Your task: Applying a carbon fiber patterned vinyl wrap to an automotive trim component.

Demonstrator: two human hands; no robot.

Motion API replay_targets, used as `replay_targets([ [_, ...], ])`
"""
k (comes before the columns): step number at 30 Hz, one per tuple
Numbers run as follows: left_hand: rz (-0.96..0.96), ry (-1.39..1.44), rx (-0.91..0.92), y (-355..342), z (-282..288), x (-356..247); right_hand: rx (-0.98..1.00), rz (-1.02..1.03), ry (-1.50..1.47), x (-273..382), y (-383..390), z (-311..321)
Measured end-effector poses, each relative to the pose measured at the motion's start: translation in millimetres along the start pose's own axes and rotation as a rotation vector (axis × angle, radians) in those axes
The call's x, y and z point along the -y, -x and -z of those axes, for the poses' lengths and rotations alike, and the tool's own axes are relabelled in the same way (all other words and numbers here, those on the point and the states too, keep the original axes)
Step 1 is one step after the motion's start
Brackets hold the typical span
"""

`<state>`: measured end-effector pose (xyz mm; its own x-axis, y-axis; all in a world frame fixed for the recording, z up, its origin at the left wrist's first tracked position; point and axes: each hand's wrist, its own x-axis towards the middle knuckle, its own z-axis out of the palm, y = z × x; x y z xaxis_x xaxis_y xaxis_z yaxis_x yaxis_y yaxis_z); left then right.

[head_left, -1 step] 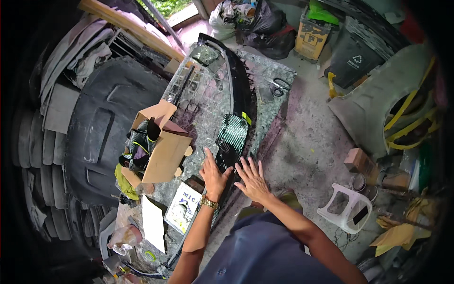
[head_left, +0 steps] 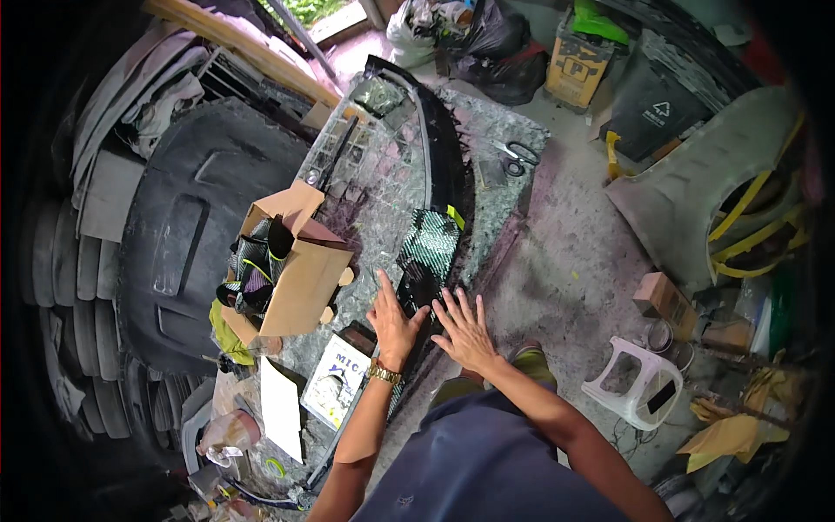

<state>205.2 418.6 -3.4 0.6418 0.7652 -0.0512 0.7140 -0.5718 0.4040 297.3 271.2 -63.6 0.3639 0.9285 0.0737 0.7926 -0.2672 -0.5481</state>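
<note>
A long, curved black part (head_left: 441, 148), which looks like a car trim piece, lies along the right side of the worktable. A glossy patch of carbon-fibre cloth (head_left: 430, 242) covers part of it, with a strip of yellow-green tape (head_left: 455, 217) at its far end. My left hand (head_left: 396, 326), a gold watch on its wrist, rests at the left edge of the part with its fingers apart. On the opposite edge, my right hand (head_left: 465, 331) lies with fingers spread. Both thumbs point inward over the black surface, and neither hand grasps anything.
An open cardboard box (head_left: 309, 287) with woven cloth pieces stands left of the part. Scissors (head_left: 520, 157) lie at the table's far right corner. Nearer are a white sheet (head_left: 280, 413) and a printed tin (head_left: 334, 383). A white plastic stool (head_left: 632, 383) stands on the floor at right.
The view has shifted very slightly. Both hands stay in the same place on the black part.
</note>
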Motion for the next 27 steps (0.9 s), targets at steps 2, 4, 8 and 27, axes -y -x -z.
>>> replay_targets([
  [2,0.003,0.019,-0.019,-6.5,-1.8,3.7,0.055,0.029,0.039,-2.2,-7.9,-4.8],
  [4,-0.002,0.035,-0.043,-15.2,-4.6,9.4,0.100,0.048,0.014,-4.0,-16.9,-5.2],
  [8,0.136,0.220,0.030,-40.5,-7.5,12.8,0.153,0.086,-0.009,-7.2,-40.4,5.1],
  [27,0.302,0.641,0.184,-104.9,-21.0,30.6,-0.400,-0.502,-1.005,-61.5,-79.1,40.0],
])
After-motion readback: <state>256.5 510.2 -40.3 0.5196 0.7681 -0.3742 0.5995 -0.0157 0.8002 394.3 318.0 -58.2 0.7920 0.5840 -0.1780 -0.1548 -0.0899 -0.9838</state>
